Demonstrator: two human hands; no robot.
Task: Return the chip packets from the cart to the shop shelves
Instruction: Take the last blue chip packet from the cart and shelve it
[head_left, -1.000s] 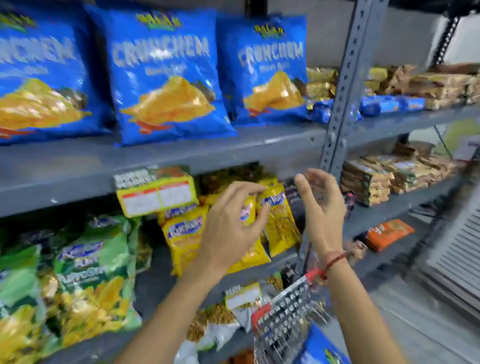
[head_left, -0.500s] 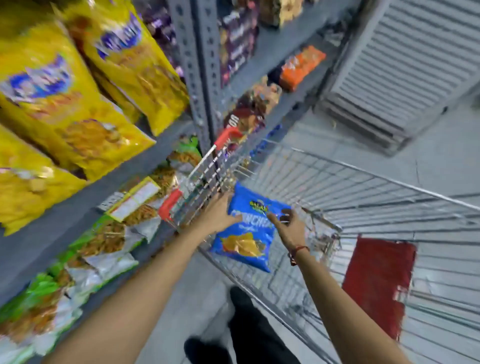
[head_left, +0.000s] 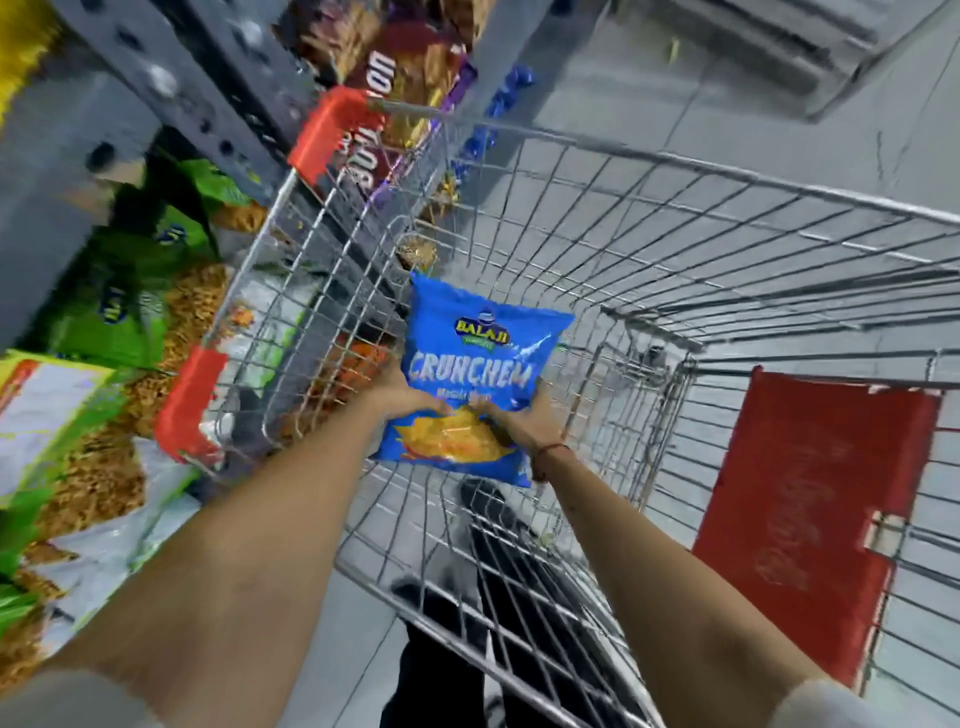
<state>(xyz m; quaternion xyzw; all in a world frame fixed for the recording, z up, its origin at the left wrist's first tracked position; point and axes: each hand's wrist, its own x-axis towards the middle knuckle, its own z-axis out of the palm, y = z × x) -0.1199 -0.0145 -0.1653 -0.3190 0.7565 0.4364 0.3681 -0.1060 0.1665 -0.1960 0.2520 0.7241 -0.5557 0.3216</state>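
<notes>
Crunchem chip pkt (head_left: 470, 384) is being clamped by both hands, L (head_left: 402, 397) & R (head_left: 524, 421), inside cart (head_left: 675, 171); apparently the last pkt, shelving still pending.

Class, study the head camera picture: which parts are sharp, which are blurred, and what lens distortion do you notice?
Head view: the blue chip packet held by the left hand and right hand is sharpest, its print readable; the shelf goods at left smear with motion blur; the cart wires bow outward, wide-angle distortion; lighting is even.
</notes>
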